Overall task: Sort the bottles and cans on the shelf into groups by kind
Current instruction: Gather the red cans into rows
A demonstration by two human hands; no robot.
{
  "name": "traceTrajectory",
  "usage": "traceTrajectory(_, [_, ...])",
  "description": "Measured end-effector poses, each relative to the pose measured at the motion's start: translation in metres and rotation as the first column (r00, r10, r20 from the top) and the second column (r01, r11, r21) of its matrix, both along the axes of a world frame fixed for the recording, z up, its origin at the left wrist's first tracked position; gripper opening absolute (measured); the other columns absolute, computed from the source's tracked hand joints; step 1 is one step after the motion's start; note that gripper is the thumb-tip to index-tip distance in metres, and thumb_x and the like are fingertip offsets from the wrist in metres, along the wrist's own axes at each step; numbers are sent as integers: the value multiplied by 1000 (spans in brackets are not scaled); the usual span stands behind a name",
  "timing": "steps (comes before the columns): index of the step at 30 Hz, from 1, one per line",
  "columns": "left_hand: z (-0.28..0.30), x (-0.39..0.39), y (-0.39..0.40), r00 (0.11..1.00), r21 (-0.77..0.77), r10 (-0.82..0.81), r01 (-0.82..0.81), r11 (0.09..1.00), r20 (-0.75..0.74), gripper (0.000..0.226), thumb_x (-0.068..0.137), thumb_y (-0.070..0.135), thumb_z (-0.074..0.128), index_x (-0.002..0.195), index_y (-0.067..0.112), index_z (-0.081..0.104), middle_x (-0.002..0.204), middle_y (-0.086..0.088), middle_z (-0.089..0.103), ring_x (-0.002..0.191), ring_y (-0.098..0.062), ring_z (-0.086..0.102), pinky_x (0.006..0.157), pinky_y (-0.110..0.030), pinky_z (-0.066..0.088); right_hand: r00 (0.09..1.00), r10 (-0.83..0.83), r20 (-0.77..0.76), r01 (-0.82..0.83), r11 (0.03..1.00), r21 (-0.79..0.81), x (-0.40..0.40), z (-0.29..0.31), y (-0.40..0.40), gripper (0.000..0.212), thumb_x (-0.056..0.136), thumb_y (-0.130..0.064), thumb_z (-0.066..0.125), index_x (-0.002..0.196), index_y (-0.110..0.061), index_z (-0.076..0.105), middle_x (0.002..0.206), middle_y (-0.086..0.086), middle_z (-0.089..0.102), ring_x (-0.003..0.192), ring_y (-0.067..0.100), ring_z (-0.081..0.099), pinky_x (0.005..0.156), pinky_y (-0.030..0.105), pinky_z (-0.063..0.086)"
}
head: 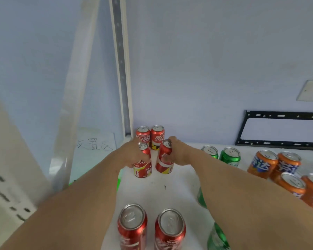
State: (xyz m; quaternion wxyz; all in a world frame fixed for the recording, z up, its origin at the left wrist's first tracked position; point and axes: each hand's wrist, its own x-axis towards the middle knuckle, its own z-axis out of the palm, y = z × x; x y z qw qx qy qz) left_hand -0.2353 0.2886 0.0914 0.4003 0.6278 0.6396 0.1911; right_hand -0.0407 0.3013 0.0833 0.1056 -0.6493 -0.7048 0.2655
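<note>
On the white shelf (161, 192), two red cola cans (143, 134) (157, 135) stand at the back by the wall. Just in front of them, my left hand (134, 156) grips a third red cola can (144, 169). My right hand (179, 152) grips a fourth red cola can (163, 159) beside it. Two more red cola cans (132, 228) (170, 231) stand close to me. Green cans (230, 156) (210, 151) stand right of my right arm, and orange cans (262, 164) are grouped farther right.
A white upright post (121, 69) rises at the shelf's back left corner. A paper sign with handwriting (95, 141) lies to the left. A black metal bracket (282, 130) leans on the wall at the back right. More green cans (217, 237) (201, 197) show under my right forearm.
</note>
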Motion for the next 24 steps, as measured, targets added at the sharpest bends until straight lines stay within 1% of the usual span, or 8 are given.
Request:
traceTrajectory(2, [6,0,-11,1000,-15,17,-17,1000,26,66,68,14,85,119,28,46,113,-5,58,104,-28,57,84,-46,57,1000,10,3,-10,1000,-4,5,5,-15,82,84,-35,73,146,-16,24,139,11,47,121,31,54,99,46,49])
traceTrajectory(4, [12,-1,-25,999,-21,31,-30,999,41,66,67,16,86,120,28,49,116,-4,59,105,-26,57,81,-43,57,1000,23,3,-23,1000,-2,10,10,-29,79,86,-37,71,146,-14,25,139,11,49,120,31,55,98,46,49])
traceTrajectory(7, [17,-4,-47,999,-14,25,-24,1000,22,64,69,22,86,123,27,52,120,-3,60,109,-24,58,78,-39,58,999,39,5,-39,999,-9,14,16,-52,76,88,-41,67,145,-13,25,139,11,51,119,30,56,98,45,49])
traceTrajectory(12, [7,-5,-81,998,-17,0,-1,1000,-55,62,72,29,84,125,24,52,123,-5,58,109,-26,58,79,-39,59,999,42,16,-41,998,-37,16,15,-87,76,90,-45,62,146,-11,23,139,10,52,119,28,56,96,41,49])
traceTrajectory(17, [-8,-4,-102,980,28,-44,51,998,-193,62,72,37,81,123,22,50,116,-7,60,97,-23,62,79,-38,58,994,23,110,-17,998,-62,15,3,-110,79,88,-54,58,143,-9,24,136,13,52,115,31,57,97,47,48])
traceTrajectory(20, [-12,-1,-108,973,41,-59,69,997,-222,61,75,35,80,126,22,48,115,-6,60,98,-23,61,76,-34,54,989,6,148,3,998,-64,15,-2,-121,78,88,-55,57,143,-9,25,134,14,51,113,32,57,96,47,48])
traceTrajectory(24, [-14,-1,-112,967,34,-83,94,995,-239,65,75,31,80,128,25,43,117,-7,58,99,-26,61,83,-41,56,980,-12,196,24,998,-55,12,-7,-132,78,87,-55,58,141,-9,27,131,15,51,110,33,57,92,44,48])
